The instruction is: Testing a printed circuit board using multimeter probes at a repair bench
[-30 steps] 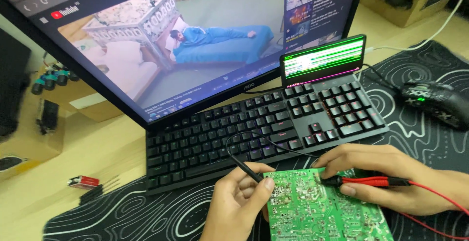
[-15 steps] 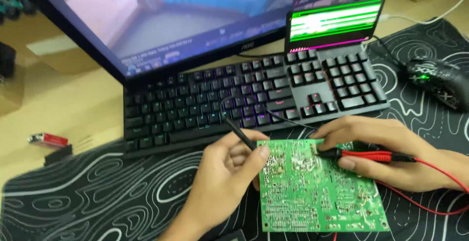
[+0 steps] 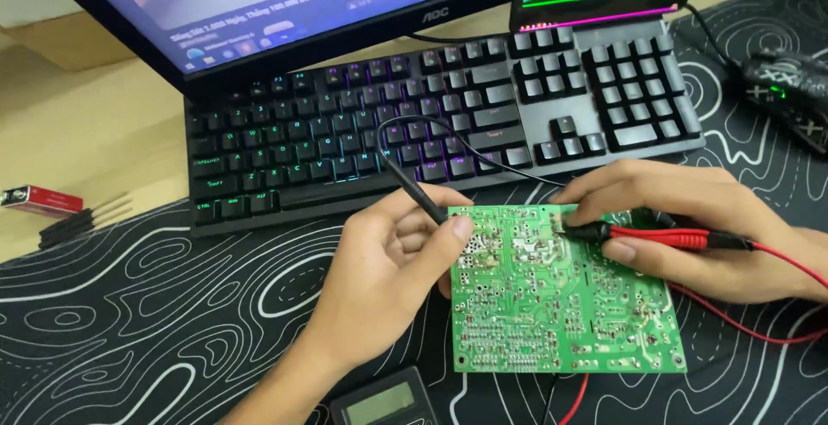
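Green solder-dotted circuit board (image 3: pixel 565 304), hands pinching slim probes: left hand (image 3: pixel 392 261) black probe (image 3: pixel 414 192), right hand (image 3: pixel 681 218) red probe (image 3: pixel 660 237).

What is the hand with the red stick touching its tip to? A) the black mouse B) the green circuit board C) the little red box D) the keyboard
B. The right hand holds the red test probe with its tip resting on the green circuit board, near its top edge, while the left hand holds the black test probe at the same board.
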